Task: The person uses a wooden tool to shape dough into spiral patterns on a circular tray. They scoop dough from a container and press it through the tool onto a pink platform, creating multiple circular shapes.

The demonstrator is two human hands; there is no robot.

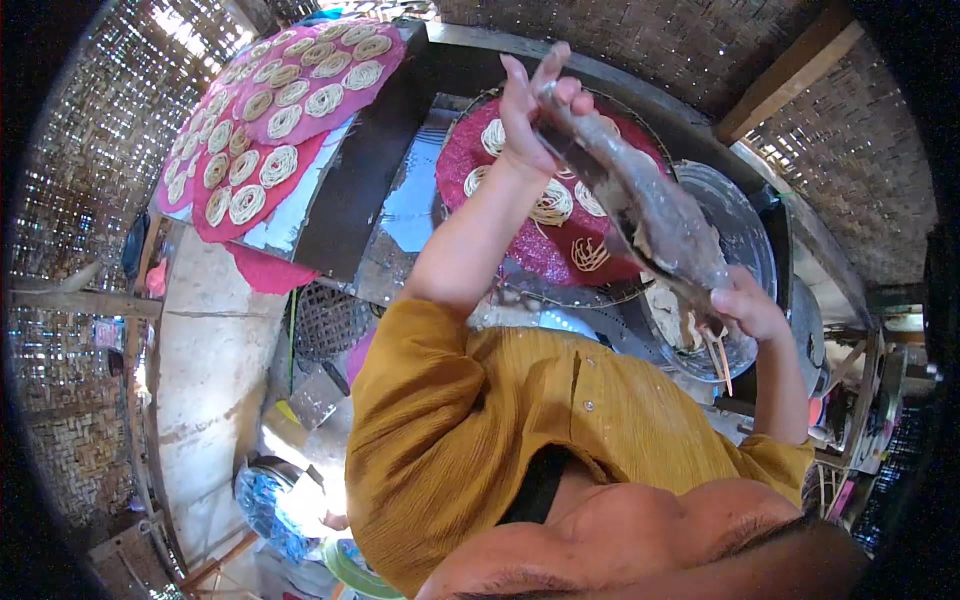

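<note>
A long, dough-smeared wooden press (655, 205) lies slantwise across the view, from upper left to lower right. My left hand (532, 110) is at its far upper end, with the palm against it and some fingers raised. Around the lower end my right hand (752, 308) is closed. Pale dough strands (718, 355) hang from the press beside that hand. Under the press, a round tray lined with pink cloth (530, 245) carries several coiled noodle nests (552, 203). One looser nest (590, 254) sits near the tray's front edge. The press hides part of the tray.
A large metal basin (765, 250) stands at the right, with pale dough (672, 315) in it. At the far left, pink cloth sheets (335, 95) hold many noodle nests on a raised surface. Woven bamboo walls (620, 45) and a wooden beam (790, 80) close in the back.
</note>
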